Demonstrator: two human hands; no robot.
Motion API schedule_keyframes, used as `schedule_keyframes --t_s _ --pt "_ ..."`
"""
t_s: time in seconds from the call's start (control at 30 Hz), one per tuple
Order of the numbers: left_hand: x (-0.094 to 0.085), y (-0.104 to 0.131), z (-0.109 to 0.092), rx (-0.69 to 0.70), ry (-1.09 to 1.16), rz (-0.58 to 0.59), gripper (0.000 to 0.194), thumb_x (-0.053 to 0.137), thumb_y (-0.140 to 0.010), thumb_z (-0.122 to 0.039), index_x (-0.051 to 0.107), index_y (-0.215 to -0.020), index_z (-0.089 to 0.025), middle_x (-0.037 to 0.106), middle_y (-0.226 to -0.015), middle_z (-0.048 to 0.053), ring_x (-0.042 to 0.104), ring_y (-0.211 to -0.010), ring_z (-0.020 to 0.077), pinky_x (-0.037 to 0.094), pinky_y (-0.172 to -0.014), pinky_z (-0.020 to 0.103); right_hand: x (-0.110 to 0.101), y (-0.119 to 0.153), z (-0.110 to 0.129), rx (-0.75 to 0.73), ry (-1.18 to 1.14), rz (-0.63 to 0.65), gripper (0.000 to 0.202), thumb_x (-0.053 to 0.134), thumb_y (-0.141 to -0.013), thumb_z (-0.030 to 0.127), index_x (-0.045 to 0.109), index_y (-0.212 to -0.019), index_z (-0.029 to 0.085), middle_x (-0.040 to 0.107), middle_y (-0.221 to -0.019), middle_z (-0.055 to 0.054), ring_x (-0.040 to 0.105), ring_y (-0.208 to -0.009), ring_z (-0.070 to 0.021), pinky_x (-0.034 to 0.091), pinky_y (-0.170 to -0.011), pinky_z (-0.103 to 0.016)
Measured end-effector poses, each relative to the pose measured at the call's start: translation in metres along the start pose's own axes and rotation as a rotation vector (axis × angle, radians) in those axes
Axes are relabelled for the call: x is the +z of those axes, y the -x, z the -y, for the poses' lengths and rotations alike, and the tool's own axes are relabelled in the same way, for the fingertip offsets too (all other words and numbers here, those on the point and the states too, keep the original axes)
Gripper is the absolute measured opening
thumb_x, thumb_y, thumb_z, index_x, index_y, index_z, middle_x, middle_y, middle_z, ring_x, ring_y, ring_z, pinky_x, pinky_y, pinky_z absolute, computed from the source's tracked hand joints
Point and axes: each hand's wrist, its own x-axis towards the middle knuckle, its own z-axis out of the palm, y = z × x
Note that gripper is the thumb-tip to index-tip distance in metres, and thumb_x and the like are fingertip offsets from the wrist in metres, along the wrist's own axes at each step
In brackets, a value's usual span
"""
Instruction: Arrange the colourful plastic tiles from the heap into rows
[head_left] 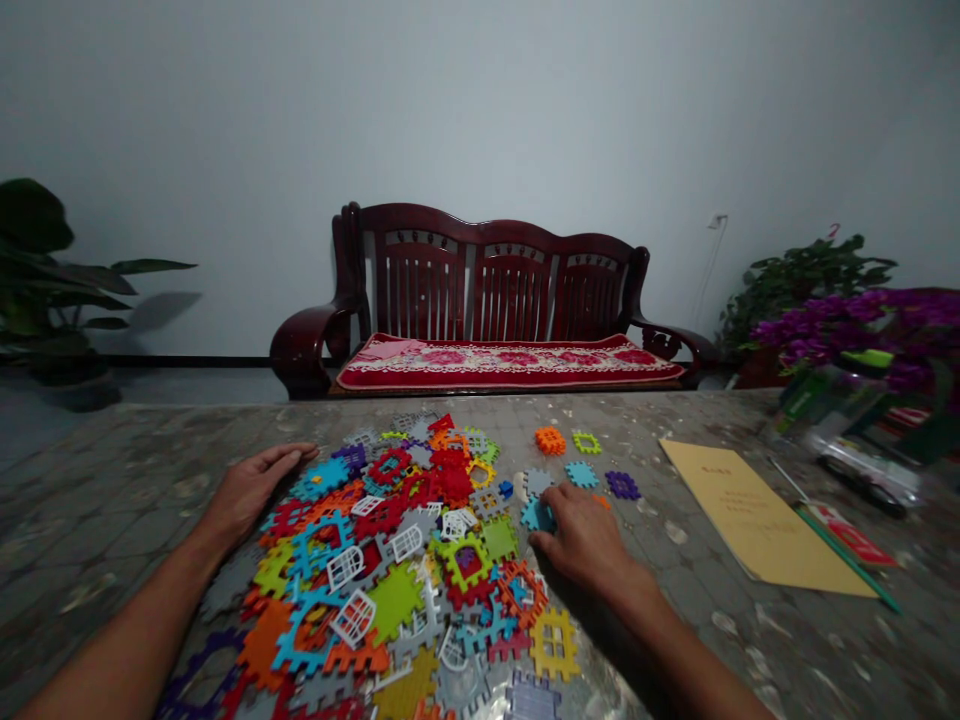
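Note:
A heap of colourful plastic interlocking tiles (397, 600) with notched edges spreads over the table, with white window-shaped pieces (354, 617) among them. My left hand (259, 485) rests at the heap's left edge, fingers stretched out and holding nothing, close to a blue tile (322, 480). On the right side of the heap, my right hand (577, 530) has its thumb and fingers around a small blue interlocking tile (534, 514), partly covered by the fingers. Just beyond that hand lie a grey tile (538, 481), a light-blue tile (581, 474) and a purple tile (622, 486).
Orange tiles (550, 440) and a lime square frame (586, 443) lie farther back. To the right are a yellow-brown booklet (757, 515), a green pencil (847, 555), a toy car (866, 475) and a bottle (832, 395). A wooden bench (510, 280) stands behind the table (675, 640).

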Motion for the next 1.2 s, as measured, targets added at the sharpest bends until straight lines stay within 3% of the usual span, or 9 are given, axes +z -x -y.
schedule_keyframes --t_s 0.3,0.4,0.53,0.7,0.9,1.07,1.2 --pt "0.001 0.007 -0.012 0.005 -0.087 0.006 0.072 0.079 -0.053 -0.075 0.080 -0.097 -0.019 0.083 -0.114 0.016 0.076 -0.112 0.0370 0.057 -0.104 0.046 0.004 -0.001 0.000 0.020 -0.027 -0.058 0.026 0.066 -0.081 0.030 0.068 -0.105 0.019 0.073 -0.110 -0.016 0.065 -0.105 -0.0319 0.043 -0.085 -0.036" --pt "0.002 0.007 -0.012 -0.002 -0.075 0.007 0.070 0.079 -0.053 -0.074 0.079 -0.098 -0.019 0.083 -0.115 0.016 0.075 -0.115 0.0374 0.055 -0.106 0.047 -0.002 -0.008 -0.018 0.059 -0.144 -0.141 0.026 0.066 -0.082 0.031 0.066 -0.106 0.022 0.074 -0.108 -0.010 0.066 -0.102 -0.0281 0.044 -0.085 -0.033" --pt "0.002 0.007 -0.014 -0.014 -0.068 -0.005 0.067 0.079 -0.050 -0.071 0.079 -0.093 -0.020 0.084 -0.112 0.015 0.074 -0.116 0.0376 0.054 -0.108 0.047 -0.005 -0.029 -0.061 0.116 -0.227 -0.283 0.034 0.063 -0.083 0.030 0.064 -0.116 0.020 0.072 -0.117 -0.010 0.065 -0.110 -0.0272 0.047 -0.094 -0.036" --pt "0.002 0.007 -0.015 0.004 -0.074 -0.010 0.064 0.079 -0.051 -0.071 0.080 -0.091 -0.022 0.085 -0.110 0.013 0.075 -0.115 0.0373 0.053 -0.108 0.048 0.004 -0.051 -0.103 0.005 -0.293 -0.208 0.056 0.064 -0.082 0.026 0.056 -0.137 0.020 0.066 -0.132 -0.012 0.064 -0.118 -0.0266 0.048 -0.103 -0.041" --pt "0.000 0.001 -0.006 -0.003 -0.054 -0.003 0.062 0.081 -0.052 -0.069 0.081 -0.093 -0.022 0.085 -0.111 0.012 0.075 -0.115 0.0363 0.051 -0.110 0.047 0.001 -0.059 -0.126 -0.107 -0.319 -0.140 0.061 0.067 -0.075 0.014 0.060 -0.135 0.019 0.065 -0.133 -0.012 0.061 -0.124 -0.0268 0.046 -0.108 -0.041" --pt "-0.001 0.000 -0.005 0.009 -0.109 -0.013 0.063 0.078 -0.054 -0.073 0.081 -0.094 -0.024 0.085 -0.111 0.011 0.074 -0.116 0.0375 0.050 -0.111 0.050 0.002 -0.060 -0.131 -0.103 -0.329 -0.097 0.066 0.064 -0.075 0.014 0.058 -0.140 0.020 0.061 -0.143 -0.013 0.062 -0.123 -0.0271 0.049 -0.104 -0.042" --pt "0.000 0.003 -0.010 0.002 -0.104 -0.022 0.062 0.079 -0.052 -0.071 0.081 -0.092 -0.023 0.085 -0.111 0.011 0.074 -0.116 0.0368 0.051 -0.111 0.048 0.006 -0.057 -0.115 -0.020 -0.191 -0.153 0.064 0.065 -0.081 0.022 0.056 -0.144 0.021 0.059 -0.149 -0.013 0.056 -0.135 -0.0295 0.042 -0.113 -0.045"
